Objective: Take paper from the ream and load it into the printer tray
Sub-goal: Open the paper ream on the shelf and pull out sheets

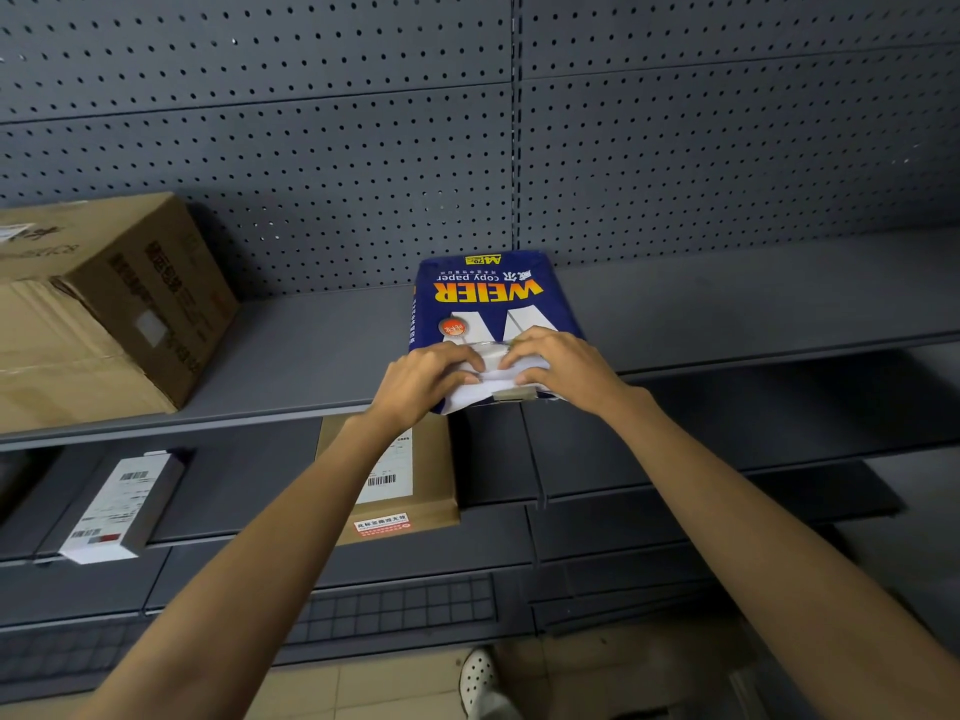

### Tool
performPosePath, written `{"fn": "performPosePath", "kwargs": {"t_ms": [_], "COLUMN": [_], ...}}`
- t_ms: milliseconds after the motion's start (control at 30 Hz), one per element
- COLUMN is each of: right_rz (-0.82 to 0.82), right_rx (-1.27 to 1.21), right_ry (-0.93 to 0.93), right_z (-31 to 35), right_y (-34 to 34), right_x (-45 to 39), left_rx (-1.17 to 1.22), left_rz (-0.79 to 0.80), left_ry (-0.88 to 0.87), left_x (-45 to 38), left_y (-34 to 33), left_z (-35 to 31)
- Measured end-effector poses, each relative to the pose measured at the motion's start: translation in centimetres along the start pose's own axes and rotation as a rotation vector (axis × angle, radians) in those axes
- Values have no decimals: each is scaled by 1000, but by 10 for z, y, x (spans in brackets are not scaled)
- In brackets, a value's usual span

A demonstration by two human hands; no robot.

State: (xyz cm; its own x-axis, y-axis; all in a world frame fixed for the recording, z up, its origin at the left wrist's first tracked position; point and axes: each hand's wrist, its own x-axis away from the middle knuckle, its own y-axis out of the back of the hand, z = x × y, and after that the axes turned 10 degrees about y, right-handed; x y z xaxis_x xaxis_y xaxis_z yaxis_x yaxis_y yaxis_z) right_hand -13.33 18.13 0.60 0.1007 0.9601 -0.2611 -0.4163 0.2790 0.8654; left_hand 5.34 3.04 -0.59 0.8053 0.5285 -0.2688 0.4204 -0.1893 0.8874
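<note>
A blue ream of copy paper (485, 298) with yellow "WEIER" lettering lies flat on the upper grey shelf (322, 350), its near end over the shelf's front edge. That near end is torn open, and white wrapper flaps and paper (475, 394) show there. My left hand (431, 374) and my right hand (563, 363) both rest on the open end, fingers curled onto the white wrapper flap between them. No printer or tray is in view.
A large cardboard box (104, 304) stands on the same shelf at the left. On the shelf below lie a flat brown parcel (410, 491) with labels and a white and grey box (122, 504). Perforated grey panels (311, 148) form the back wall. A white spotted shoe (480, 680) shows on the tiled floor.
</note>
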Motion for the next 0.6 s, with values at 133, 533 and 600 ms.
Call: {"fn": "performPosePath", "kwargs": {"t_ms": [133,533,600], "right_rz": [-57,-221,-219], "right_rx": [22,177,184], "right_ry": [-10,46,42], "right_z": [-1,15,17], "right_y": [2,1,1], "right_x": [3,11,15], "left_rx": [-17,-65,-66], "left_rz": [-9,-100,-104], "left_ry": [-4,-15,-7], "left_x": [1,16,20], "left_y": [1,2,1], "left_z": [-2,-16,-18]}}
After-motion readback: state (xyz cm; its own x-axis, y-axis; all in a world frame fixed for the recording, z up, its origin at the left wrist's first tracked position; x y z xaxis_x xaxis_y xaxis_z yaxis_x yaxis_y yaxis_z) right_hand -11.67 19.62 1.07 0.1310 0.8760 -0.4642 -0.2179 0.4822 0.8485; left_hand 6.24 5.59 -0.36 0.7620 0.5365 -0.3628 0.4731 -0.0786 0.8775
